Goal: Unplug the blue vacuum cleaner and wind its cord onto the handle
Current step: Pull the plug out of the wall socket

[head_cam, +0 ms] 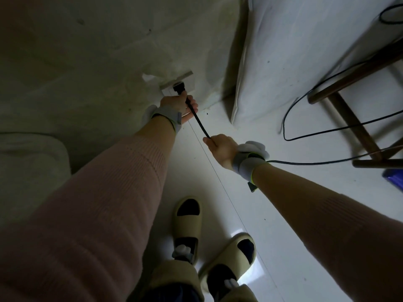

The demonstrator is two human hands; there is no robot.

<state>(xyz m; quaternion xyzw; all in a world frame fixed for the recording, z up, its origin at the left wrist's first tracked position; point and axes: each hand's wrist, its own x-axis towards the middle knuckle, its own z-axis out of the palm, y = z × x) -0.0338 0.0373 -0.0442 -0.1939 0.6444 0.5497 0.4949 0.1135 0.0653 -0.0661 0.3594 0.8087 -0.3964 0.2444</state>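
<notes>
A black plug (179,88) sits in a white wall socket (177,82) low on the wall. My left hand (180,105) is closed around the black cord (199,120) just below the plug. My right hand (220,149) grips the same cord a short way further along, and the cord is taut between both hands. Past my right wrist the cord runs right and loops across the white floor (287,118). A small blue patch of the vacuum cleaner (393,175) shows at the right edge; its handle is out of view.
A dark wooden stool or chair frame (349,110) stands on the right over the cord loops. A white panel (239,68) leans in the corner. A pale rounded object (30,162) lies at the left. My feet in beige slippers (187,225) are below.
</notes>
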